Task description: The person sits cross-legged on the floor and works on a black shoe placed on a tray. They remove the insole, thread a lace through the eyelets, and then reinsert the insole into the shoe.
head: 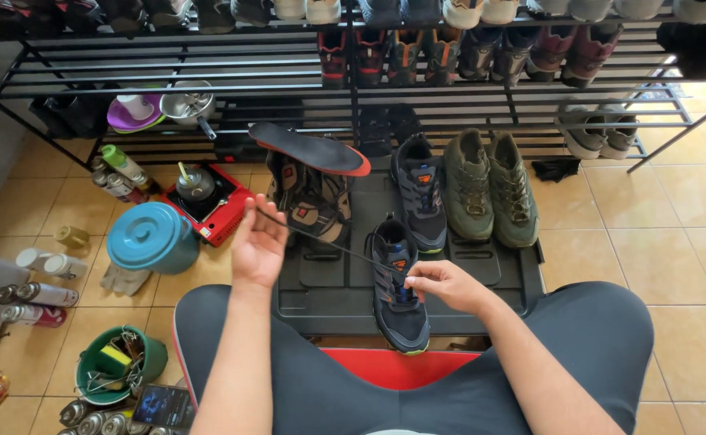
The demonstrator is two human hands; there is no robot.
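A dark sports shoe (397,302) with orange accents lies on a black tray (522,286) in front of my knees. My right hand (445,286) pinches its black shoelace (329,242) at the eyelets. The lace runs taut up and left to my left hand (258,242), which holds the lace end raised, palm toward me. The shoe's mate (419,193) stands further back on the tray.
A pair of green boots (490,189) and a brown shoe (312,201) with a red-edged insole (308,149) on it share the tray. Black shoe rack (353,76) behind. Teal bucket (151,238), red stove (208,201), green basket (115,366) and spray cans (35,294) sit left.
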